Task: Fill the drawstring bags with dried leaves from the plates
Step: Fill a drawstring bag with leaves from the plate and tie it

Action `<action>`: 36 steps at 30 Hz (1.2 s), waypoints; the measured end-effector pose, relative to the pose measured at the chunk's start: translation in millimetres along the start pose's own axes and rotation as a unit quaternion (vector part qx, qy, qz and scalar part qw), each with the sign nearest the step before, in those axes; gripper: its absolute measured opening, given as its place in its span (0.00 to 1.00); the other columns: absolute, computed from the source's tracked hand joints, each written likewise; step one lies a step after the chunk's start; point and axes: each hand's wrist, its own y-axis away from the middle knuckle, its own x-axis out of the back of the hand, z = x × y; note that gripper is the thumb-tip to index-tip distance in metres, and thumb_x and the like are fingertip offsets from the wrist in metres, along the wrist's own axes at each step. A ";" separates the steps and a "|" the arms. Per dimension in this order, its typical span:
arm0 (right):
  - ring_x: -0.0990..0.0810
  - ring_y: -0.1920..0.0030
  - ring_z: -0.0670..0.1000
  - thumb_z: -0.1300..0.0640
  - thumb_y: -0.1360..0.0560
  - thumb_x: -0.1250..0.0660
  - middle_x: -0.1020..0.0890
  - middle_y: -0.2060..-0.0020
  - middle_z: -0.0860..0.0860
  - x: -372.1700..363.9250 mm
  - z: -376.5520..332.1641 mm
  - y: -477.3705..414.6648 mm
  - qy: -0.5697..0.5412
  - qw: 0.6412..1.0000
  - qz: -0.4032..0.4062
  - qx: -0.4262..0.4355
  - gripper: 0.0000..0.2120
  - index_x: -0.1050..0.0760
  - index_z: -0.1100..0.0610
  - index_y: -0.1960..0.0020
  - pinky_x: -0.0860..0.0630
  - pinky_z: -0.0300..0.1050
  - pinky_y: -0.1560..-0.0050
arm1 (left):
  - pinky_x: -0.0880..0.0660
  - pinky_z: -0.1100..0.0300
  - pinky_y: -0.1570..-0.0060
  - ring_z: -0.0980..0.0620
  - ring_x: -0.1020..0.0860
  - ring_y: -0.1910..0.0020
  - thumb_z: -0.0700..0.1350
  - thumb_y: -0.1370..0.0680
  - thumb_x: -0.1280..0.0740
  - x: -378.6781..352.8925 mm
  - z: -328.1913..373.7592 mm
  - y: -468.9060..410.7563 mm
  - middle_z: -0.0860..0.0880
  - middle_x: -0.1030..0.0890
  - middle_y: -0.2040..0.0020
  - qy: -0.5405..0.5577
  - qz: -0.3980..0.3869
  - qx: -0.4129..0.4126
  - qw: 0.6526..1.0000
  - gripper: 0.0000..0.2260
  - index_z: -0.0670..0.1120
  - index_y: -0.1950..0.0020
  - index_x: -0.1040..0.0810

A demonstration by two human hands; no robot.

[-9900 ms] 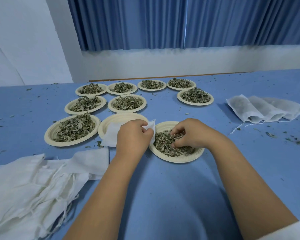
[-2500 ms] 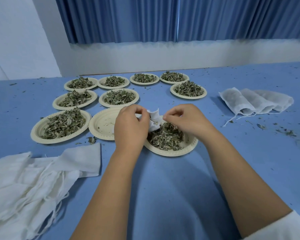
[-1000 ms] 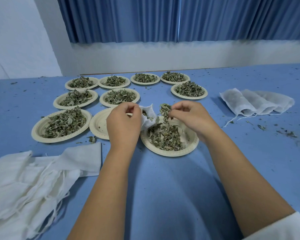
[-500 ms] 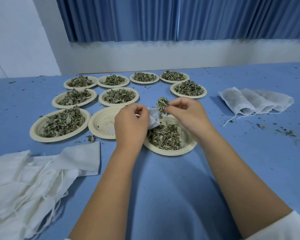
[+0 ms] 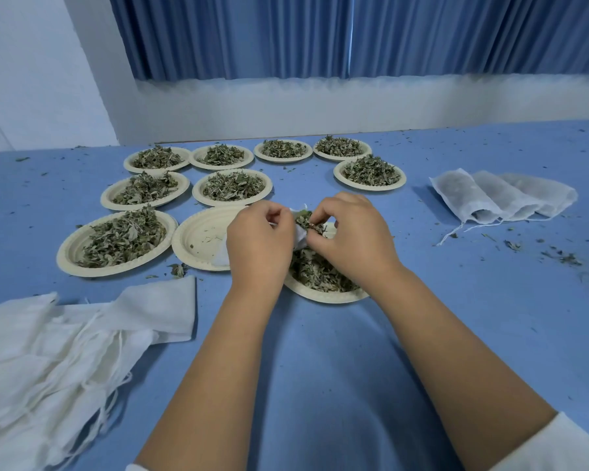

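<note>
My left hand (image 5: 257,244) grips a small white drawstring bag (image 5: 300,236) by its mouth, above the near plate (image 5: 323,295) of dried leaves (image 5: 315,271). My right hand (image 5: 352,237) pinches a tuft of dried leaves (image 5: 306,220) right at the bag's opening. Most of the bag is hidden behind my hands. An emptied plate (image 5: 201,237) with a few crumbs sits just left of my left hand.
Several more plates heaped with leaves (image 5: 116,241) stand behind and to the left. A pile of empty white bags (image 5: 58,348) lies at the near left. Filled bags (image 5: 500,197) lie at the right, with leaf crumbs (image 5: 558,256) scattered on the blue table.
My right hand lifted a pinch of leaves off the near plate and brought it left to the bag's mouth. My left hand keeps holding the bag.
</note>
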 end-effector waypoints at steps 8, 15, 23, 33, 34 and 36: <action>0.27 0.55 0.48 0.59 0.29 0.28 0.22 0.57 0.46 3.0 2.7 -2.9 -0.010 0.997 -0.079 0.015 0.06 0.17 0.54 0.52 0.27 0.48 0.49 | 0.26 0.58 0.53 0.53 0.21 0.56 0.44 0.23 0.34 -3.3 -1.0 -0.4 0.52 0.17 0.58 -0.039 -0.049 -0.032 0.998 0.06 0.47 0.56 0.17; 0.18 0.55 0.45 0.64 0.26 0.33 0.14 0.56 0.50 5.6 1.7 -2.1 -0.127 0.982 -0.126 -0.053 0.11 0.15 0.52 0.50 0.24 0.41 0.50 | 0.25 0.55 0.51 0.53 0.20 0.55 0.45 0.23 0.34 -1.6 -1.6 -0.5 0.52 0.17 0.58 -0.039 -0.062 -0.034 0.997 0.06 0.47 0.56 0.17; 0.17 0.61 0.47 0.58 0.24 0.30 0.14 0.62 0.54 0.2 4.9 -7.2 -0.365 0.900 -0.115 -0.211 0.08 0.15 0.61 0.59 0.19 0.46 0.47 | 0.24 0.52 0.50 0.51 0.21 0.54 0.43 0.22 0.34 -1.0 -0.2 -0.4 0.50 0.17 0.57 -0.004 -0.056 -0.027 0.998 0.06 0.45 0.54 0.18; 0.25 0.74 0.43 0.66 0.30 0.29 0.19 0.73 0.48 -0.5 2.4 -3.7 -0.364 0.897 -0.065 -0.244 0.08 0.19 0.55 0.64 0.26 0.34 0.69 | 0.27 0.67 0.58 0.58 0.21 0.60 0.43 0.23 0.32 -2.2 -0.8 -0.9 0.57 0.19 0.61 0.030 -0.066 -0.024 0.997 0.04 0.47 0.55 0.18; 0.25 0.74 0.42 0.66 0.30 0.29 0.19 0.73 0.47 -1.1 1.7 -3.4 -0.354 0.901 -0.062 -0.245 0.08 0.20 0.55 0.63 0.27 0.33 0.69 | 0.28 0.68 0.59 0.58 0.21 0.60 0.43 0.23 0.32 -2.2 -0.8 -0.7 0.57 0.19 0.61 0.029 -0.067 -0.026 0.997 0.04 0.47 0.55 0.18; 0.24 0.74 0.41 0.66 0.31 0.28 0.19 0.73 0.47 -1.6 1.8 -3.1 -0.335 0.909 -0.060 -0.243 0.08 0.20 0.54 0.63 0.28 0.32 0.70 | 0.28 0.68 0.60 0.57 0.21 0.60 0.42 0.23 0.33 -2.4 -0.6 -0.2 0.56 0.19 0.61 0.028 -0.073 -0.030 0.997 0.05 0.47 0.56 0.18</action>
